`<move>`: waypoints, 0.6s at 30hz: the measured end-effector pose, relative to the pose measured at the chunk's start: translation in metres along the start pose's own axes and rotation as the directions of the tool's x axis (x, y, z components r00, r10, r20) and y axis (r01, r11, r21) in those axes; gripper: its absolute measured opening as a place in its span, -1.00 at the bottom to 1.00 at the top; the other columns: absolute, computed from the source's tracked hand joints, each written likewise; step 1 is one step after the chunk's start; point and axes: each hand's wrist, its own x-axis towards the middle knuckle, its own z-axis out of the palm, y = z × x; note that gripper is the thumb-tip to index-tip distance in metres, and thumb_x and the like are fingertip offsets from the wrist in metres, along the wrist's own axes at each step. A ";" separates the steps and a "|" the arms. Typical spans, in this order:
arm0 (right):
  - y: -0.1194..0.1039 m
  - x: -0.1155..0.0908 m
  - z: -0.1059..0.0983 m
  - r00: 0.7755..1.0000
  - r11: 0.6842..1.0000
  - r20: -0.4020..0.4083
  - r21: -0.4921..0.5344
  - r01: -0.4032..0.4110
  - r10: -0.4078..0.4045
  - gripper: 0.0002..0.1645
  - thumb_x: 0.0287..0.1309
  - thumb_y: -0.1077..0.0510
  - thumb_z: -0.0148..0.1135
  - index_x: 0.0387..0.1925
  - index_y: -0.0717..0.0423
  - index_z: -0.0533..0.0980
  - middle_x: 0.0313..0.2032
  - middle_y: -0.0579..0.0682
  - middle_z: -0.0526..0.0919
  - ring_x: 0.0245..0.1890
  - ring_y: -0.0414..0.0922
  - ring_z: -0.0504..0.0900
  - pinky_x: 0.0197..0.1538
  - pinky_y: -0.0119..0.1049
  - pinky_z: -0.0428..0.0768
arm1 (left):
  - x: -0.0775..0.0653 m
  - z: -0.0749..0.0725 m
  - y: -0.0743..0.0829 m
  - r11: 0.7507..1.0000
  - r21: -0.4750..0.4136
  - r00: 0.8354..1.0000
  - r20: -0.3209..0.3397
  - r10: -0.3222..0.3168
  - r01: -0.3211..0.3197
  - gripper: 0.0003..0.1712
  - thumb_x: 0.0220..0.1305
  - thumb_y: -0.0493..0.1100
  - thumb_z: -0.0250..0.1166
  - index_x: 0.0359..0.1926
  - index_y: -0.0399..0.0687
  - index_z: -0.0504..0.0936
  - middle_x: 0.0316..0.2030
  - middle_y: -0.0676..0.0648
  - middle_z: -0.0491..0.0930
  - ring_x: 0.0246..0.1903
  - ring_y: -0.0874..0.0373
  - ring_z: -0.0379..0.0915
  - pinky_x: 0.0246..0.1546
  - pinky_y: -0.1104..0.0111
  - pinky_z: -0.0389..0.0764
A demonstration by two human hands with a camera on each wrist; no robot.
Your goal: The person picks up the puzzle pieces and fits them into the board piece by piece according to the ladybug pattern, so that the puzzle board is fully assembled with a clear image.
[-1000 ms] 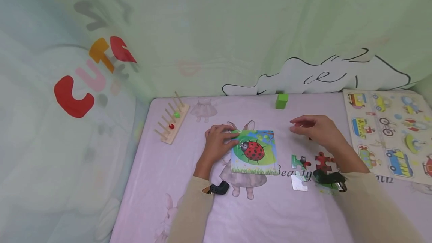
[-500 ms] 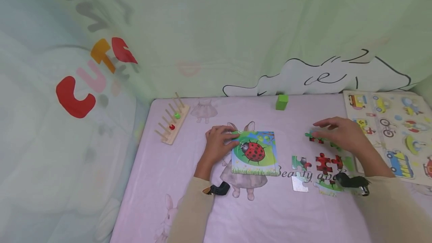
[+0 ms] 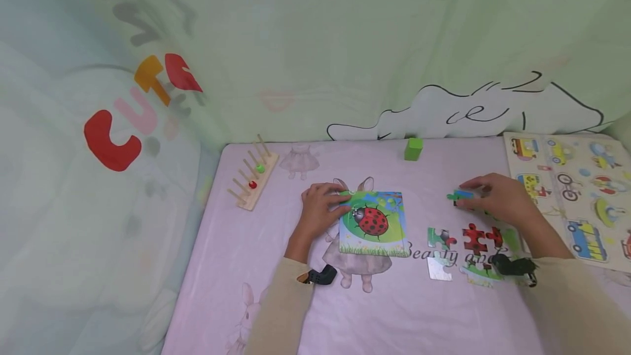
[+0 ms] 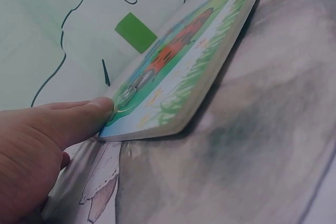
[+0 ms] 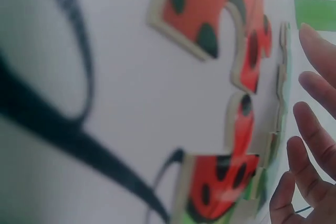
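Note:
My left hand (image 3: 319, 212) rests at the left edge of a square ladybug picture board (image 3: 374, 223), thumb and fingertip touching its upper left corner. The left wrist view shows the thumb laid straight on the board's corner. My right hand (image 3: 503, 199) is over the table to the right, its fingertips at a blue and green puzzle piece (image 3: 464, 195). In the right wrist view its fingers stand apart, with nothing visible between them. More ladybug puzzle pieces (image 3: 475, 239) lie below the hand, including a piece with glare (image 3: 439, 269); some are partly hidden by the wrist.
A green block (image 3: 413, 149) stands near the back edge. On the far left is a wooden peg rack (image 3: 253, 185) with a red and a green bead. A vehicle puzzle board (image 3: 567, 196) lies on the right, partly behind the right arm. Curtains surround the table.
My right hand has moved rightwards, from above the pieces' upper left to the piece it now touches. That piece shows more blue than half a second ago. The left hand has stayed put.

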 end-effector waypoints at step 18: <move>0.001 0.004 0.007 1.000 1.000 -0.027 0.007 0.015 -0.015 -0.40 0.05 -0.12 0.56 0.03 0.14 0.65 0.08 0.32 0.54 -0.02 0.22 0.43 -0.12 -0.02 0.47 | 0.000 0.002 -0.001 1.000 0.016 1.000 0.004 -0.010 0.010 -0.64 0.31 0.09 0.41 0.10 0.24 0.76 0.20 0.10 0.62 0.30 0.04 0.34 0.29 -0.05 0.21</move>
